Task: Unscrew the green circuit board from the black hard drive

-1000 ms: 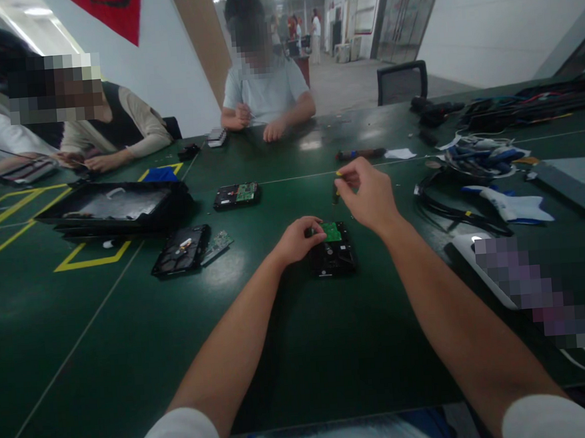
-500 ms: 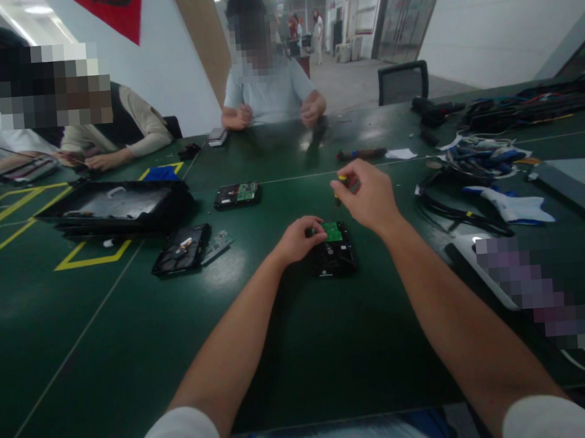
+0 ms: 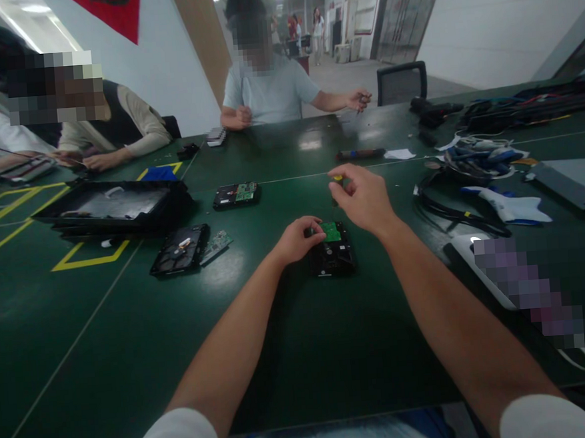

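Note:
A black hard drive [image 3: 333, 259] with a green circuit board [image 3: 331, 231] lies on the dark green table [image 3: 282, 353] in front of me. My left hand [image 3: 298, 238] rests at the drive's left edge, its fingers closed on that side near the board. Above the drive's far end, my right hand [image 3: 363, 194] grips a small screwdriver by its yellow-topped handle [image 3: 338, 178]. The screwdriver's tip is too dim to make out.
Left of the drive lie an opened drive [image 3: 180, 250], a loose circuit board [image 3: 217, 247], another drive [image 3: 236, 194] and a black tray [image 3: 116, 204]. Cables [image 3: 452, 211], a white phone-like object [image 3: 491, 272] and a grey box [image 3: 575, 182] are right. People sit across.
My right hand has shifted slightly left, with the screwdriver now more upright. My left hand has stayed put. The person opposite has stretched one arm out to the right.

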Available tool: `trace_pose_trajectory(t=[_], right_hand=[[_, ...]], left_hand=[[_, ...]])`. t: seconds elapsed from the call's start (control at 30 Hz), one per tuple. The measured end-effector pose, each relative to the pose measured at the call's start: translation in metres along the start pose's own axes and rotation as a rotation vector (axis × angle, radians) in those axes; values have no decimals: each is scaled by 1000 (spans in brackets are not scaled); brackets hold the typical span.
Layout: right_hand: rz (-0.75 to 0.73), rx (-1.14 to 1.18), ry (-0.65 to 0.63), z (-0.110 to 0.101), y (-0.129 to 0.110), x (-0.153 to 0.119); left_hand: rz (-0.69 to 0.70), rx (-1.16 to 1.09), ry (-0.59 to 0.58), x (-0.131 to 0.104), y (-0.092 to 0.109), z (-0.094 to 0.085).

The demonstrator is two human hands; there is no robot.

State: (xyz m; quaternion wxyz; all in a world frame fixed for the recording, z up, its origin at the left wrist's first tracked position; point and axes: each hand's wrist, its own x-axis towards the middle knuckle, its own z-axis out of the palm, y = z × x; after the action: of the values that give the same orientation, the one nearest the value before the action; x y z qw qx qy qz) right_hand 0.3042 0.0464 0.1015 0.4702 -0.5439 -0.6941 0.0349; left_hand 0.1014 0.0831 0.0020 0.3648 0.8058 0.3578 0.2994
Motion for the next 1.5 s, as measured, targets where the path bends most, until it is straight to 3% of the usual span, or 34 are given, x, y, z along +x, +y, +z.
trace_pose_trajectory(t=[0.27, 0.53, 0.77, 1.3, 1.5], right_hand=[[54, 112, -26, 2, 0, -2], [-3, 67, -15, -1, -4, -1], [92, 76, -6, -5, -12, -1], [176, 301, -176, -2, -4, 2], [143, 255, -125, -3, -2, 3]], left_hand=[[13, 0, -8, 1, -3, 0], [16, -7, -4, 0, -3, 1], [9, -4, -12, 1, -5, 1], [15, -23, 2, 0, 0, 1], [36, -23, 0, 0, -3, 1]])
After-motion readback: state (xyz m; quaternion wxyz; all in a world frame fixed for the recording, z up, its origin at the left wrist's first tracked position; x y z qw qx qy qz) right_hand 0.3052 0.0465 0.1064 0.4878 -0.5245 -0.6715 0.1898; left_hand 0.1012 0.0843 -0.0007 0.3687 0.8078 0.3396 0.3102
